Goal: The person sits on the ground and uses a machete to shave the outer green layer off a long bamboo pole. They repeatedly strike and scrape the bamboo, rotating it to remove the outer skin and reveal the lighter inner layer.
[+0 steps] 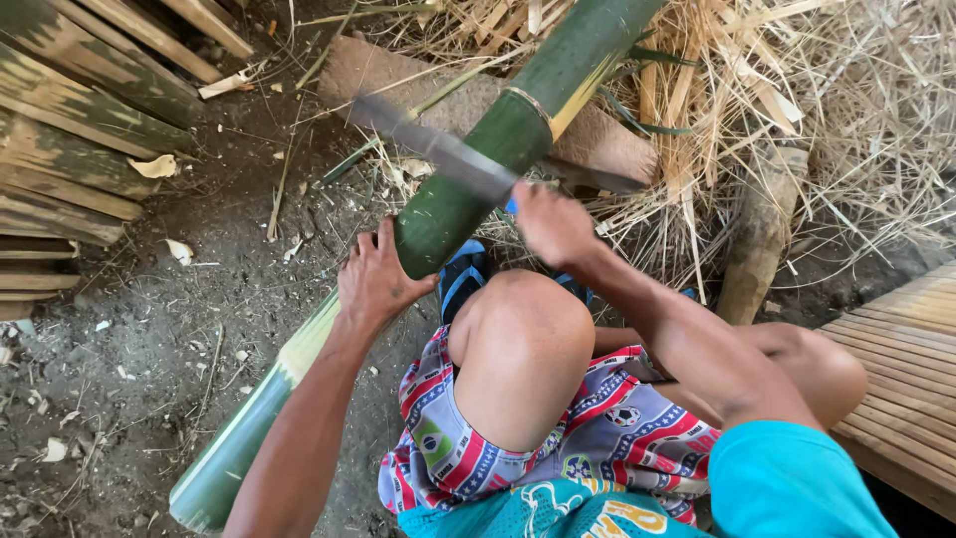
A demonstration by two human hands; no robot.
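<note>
Outdoor bamboo-working yard, rural and informal. Floor is bare dark packed earth point(199, 299), littered with chips and shavings. Split, weathered bamboo slats point(70, 149) are stacked at upper left. A heap of dry straw-coloured bamboo strips and fibres point(797, 90) fills the upper right. A thick green bamboo pole point(448, 209) lies across a flat brown wooden chopping block point(597, 139) on the ground. A platform of woven bamboo slats point(911, 369) stands at right.

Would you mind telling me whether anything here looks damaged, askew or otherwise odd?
Nothing looks broken. The long green bamboo pole lies slanted across a brown wooden block, steadied by the left hand, while the right hand holds a long dark blade against it. Dry straw and shavings litter the dirt ground.
</note>
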